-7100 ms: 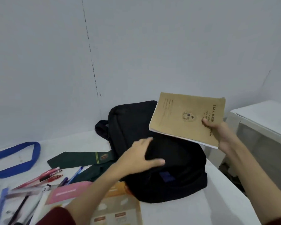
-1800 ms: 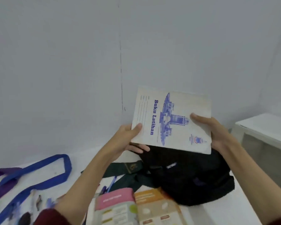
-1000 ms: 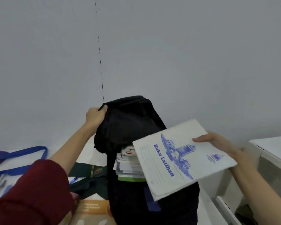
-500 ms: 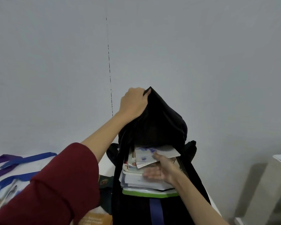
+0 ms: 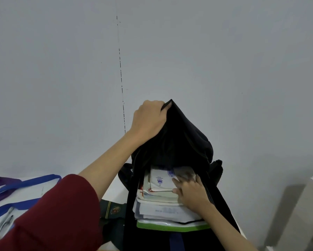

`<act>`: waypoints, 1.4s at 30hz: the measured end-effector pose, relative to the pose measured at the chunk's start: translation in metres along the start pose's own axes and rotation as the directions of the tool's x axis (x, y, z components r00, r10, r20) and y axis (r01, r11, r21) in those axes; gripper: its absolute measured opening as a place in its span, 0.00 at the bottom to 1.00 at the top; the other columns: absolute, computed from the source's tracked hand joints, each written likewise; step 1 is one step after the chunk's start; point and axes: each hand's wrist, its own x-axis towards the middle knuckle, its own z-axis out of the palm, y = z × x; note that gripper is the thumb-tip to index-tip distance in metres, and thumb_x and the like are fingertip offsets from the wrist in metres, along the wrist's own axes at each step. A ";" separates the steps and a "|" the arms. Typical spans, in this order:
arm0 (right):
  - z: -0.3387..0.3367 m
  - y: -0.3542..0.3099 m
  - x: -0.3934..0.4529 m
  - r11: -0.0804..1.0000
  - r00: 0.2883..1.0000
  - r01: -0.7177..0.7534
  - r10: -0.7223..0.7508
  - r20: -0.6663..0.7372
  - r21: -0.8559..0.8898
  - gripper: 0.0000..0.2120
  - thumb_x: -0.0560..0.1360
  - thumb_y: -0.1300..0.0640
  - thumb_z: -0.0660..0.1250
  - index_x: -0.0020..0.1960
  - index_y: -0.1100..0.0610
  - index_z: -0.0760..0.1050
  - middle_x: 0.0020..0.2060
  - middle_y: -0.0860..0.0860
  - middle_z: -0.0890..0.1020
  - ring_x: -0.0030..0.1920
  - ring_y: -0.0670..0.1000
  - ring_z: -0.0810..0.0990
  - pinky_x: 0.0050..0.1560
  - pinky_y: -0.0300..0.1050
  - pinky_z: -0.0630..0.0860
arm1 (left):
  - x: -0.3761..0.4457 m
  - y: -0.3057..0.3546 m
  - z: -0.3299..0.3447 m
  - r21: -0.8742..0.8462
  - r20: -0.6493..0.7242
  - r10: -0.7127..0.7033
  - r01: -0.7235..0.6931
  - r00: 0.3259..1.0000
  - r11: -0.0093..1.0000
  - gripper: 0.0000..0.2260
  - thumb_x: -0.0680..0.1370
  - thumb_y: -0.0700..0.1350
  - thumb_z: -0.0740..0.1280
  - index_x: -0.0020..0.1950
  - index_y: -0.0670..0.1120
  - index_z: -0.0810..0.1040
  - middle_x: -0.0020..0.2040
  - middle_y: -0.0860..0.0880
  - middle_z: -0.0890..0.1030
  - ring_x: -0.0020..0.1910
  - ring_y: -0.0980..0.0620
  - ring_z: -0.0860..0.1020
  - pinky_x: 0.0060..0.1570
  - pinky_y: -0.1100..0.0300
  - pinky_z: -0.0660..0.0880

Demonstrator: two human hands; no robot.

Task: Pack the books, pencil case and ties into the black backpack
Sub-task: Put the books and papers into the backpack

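Backpack: soft, floppy; left hand grips its top flap.
Books: thin, bendy; right hand presses them flat-fingered.

books in backpack | tie left of backpack, on table

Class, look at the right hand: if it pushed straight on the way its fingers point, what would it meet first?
Probably the white exercise book it already touches, then the black backpack interior behind; depth is unclear.
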 end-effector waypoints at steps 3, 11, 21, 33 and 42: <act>0.003 0.001 0.019 0.997 0.999 -0.038 0.039 -0.010 0.067 0.22 0.81 0.47 0.52 0.74 0.47 0.60 0.70 0.50 0.69 0.71 0.59 0.62 0.73 0.57 0.48 | 0.006 -0.003 0.004 -0.011 -0.024 -0.004 0.004 1.000 1.000 0.22 0.82 0.52 0.53 0.31 0.44 0.61 0.29 0.48 0.68 0.33 0.44 0.69 0.31 0.56 0.61; 0.005 -0.001 0.035 0.968 0.993 -0.030 0.057 -0.102 0.251 0.18 0.78 0.47 0.58 0.68 0.40 0.70 0.70 0.41 0.68 0.72 0.50 0.62 0.74 0.52 0.48 | 0.030 -0.008 0.012 0.000 -0.066 -0.009 0.009 0.998 1.000 0.21 0.82 0.53 0.53 0.33 0.43 0.63 0.33 0.47 0.70 0.35 0.43 0.70 0.36 0.56 0.63; 0.013 -0.013 0.027 0.907 0.850 0.247 -0.034 -0.526 0.340 0.10 0.71 0.56 0.64 0.39 0.57 0.83 0.37 0.50 0.84 0.39 0.53 0.81 0.48 0.49 0.78 | 0.032 -0.014 0.023 -0.055 -0.078 -0.030 0.026 0.997 0.998 0.22 0.82 0.53 0.54 0.30 0.45 0.61 0.29 0.49 0.67 0.33 0.44 0.68 0.34 0.56 0.63; -0.098 -0.069 -0.003 0.850 0.289 0.499 0.025 -0.957 0.172 0.06 0.73 0.63 0.65 0.41 0.64 0.80 0.38 0.55 0.80 0.42 0.51 0.74 0.45 0.42 0.71 | -0.053 -0.068 -0.002 -0.316 0.390 -0.236 0.371 0.890 0.873 0.20 0.80 0.51 0.60 0.31 0.43 0.68 0.30 0.47 0.71 0.29 0.52 0.69 0.34 0.58 0.65; -0.059 -0.253 0.007 0.690 0.617 0.649 -0.229 -0.753 0.321 0.12 0.71 0.55 0.59 0.36 0.58 0.78 0.33 0.49 0.79 0.36 0.50 0.76 0.42 0.39 0.67 | -0.219 -0.215 -0.128 -0.378 0.470 -0.677 0.822 0.567 0.426 0.10 0.80 0.48 0.62 0.54 0.47 0.80 0.49 0.49 0.84 0.47 0.53 0.83 0.40 0.63 0.77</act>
